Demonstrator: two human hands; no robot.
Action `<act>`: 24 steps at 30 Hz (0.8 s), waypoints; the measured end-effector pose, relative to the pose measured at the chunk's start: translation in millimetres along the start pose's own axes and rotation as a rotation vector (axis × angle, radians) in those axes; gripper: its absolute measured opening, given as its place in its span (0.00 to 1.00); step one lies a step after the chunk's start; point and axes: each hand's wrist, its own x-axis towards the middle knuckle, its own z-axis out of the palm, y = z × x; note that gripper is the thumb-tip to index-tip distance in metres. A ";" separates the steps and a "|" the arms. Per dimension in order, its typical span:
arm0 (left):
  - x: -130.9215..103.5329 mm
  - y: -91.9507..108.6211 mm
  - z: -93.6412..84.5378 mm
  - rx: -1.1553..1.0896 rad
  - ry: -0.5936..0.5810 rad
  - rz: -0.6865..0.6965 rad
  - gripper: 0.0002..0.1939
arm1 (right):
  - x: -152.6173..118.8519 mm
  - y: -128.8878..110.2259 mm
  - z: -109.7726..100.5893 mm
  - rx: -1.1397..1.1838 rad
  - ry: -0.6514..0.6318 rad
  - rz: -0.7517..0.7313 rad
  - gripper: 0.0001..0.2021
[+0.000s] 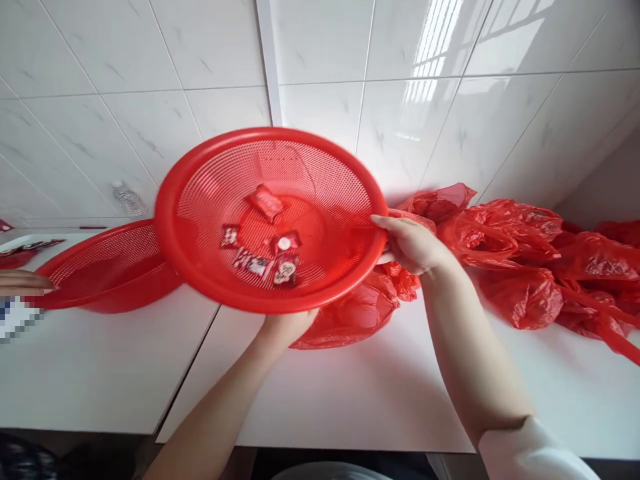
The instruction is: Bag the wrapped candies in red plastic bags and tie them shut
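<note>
Right hand [407, 243] gripping red basket [270, 304] by rim; left hand [293, 327] under it, grip hidden; wrapped packets [286, 242] inside, print unreadable.

Red mesh basket [320, 223], tilted, small packets [269, 202] inside

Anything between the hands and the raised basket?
Nothing visible. The right hand holds the rim of the raised basket directly, at its right side. The left hand is under the near side, mostly hidden by the basket, so its contact can't be confirmed. Wrapped packets lie inside.
</note>
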 end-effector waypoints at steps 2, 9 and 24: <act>0.2 -10.8 -7.3 0.168 0.138 -0.090 0.13 | -0.3 -4.0 -18.4 -0.008 0.089 -0.082 0.12; -3.6 -69.5 -18.2 -0.142 -0.419 -0.619 0.25 | 4.5 -6.6 -49.3 -0.186 0.220 -0.160 0.13; 18.0 -137.3 -3.5 -1.600 0.171 -1.047 0.07 | 1.1 -0.9 -47.6 -0.612 0.121 -0.229 0.18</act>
